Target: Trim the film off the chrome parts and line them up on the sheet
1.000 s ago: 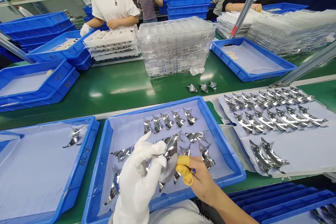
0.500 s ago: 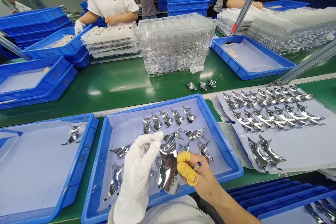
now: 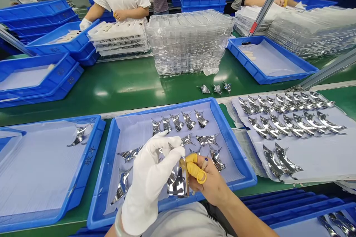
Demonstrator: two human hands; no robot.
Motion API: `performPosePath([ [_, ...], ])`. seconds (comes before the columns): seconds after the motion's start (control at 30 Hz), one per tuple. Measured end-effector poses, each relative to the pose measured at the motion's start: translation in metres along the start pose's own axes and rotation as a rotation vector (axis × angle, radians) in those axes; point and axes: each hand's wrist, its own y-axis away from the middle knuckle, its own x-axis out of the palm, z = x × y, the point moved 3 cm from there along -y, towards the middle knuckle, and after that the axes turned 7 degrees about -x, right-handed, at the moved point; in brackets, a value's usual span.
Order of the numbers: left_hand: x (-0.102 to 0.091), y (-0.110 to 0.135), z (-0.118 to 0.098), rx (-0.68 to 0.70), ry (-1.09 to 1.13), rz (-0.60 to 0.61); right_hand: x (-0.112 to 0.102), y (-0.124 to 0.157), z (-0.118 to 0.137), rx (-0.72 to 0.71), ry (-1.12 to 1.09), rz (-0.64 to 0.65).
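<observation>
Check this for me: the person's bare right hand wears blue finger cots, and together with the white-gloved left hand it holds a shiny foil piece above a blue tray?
Not quite: the head view shows the finger cots are yellow, not blue. The rest stands: the bare right hand and the white-gloved left hand hold the shiny foil piece above the blue tray.

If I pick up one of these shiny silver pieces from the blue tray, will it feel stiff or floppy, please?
The mirror-bright foil piece in the white-gloved left hand and the right hand looks thin, so it is probably light and floppy, and may crease easily. Its glossy surface could also feel slippery.
</observation>
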Motion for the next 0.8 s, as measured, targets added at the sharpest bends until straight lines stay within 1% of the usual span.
performPosePath([
  [0.07,0.001,0.001,-0.002,0.033,-0.006,0.006,0.000,0.000,-0.001,0.006,-0.012,-0.004],
  [0.1,0.001,0.001,-0.002,0.023,0.001,0.006,0.001,0.000,0.000,0.003,-0.013,-0.008],
  [0.3,0.000,-0.004,0.004,-0.152,0.085,-0.006,0.008,0.003,0.009,-0.055,-0.007,-0.019],
  [0.4,-0.002,-0.005,0.009,-0.200,0.102,0.010,0.010,0.003,0.011,-0.066,0.013,-0.021],
  [0.53,-0.006,-0.004,0.016,-0.232,0.136,0.032,0.014,0.003,0.011,-0.086,0.018,-0.003],
  [0.7,-0.004,-0.004,0.016,-0.268,0.142,0.042,0.017,0.002,0.011,-0.086,0.034,-0.036],
  [0.73,-0.003,-0.004,0.016,-0.269,0.125,0.050,0.018,0.002,0.011,-0.085,0.038,-0.035],
  [0.8,-0.002,-0.004,0.014,-0.217,0.098,0.082,0.019,0.002,0.011,-0.093,0.037,-0.025],
])
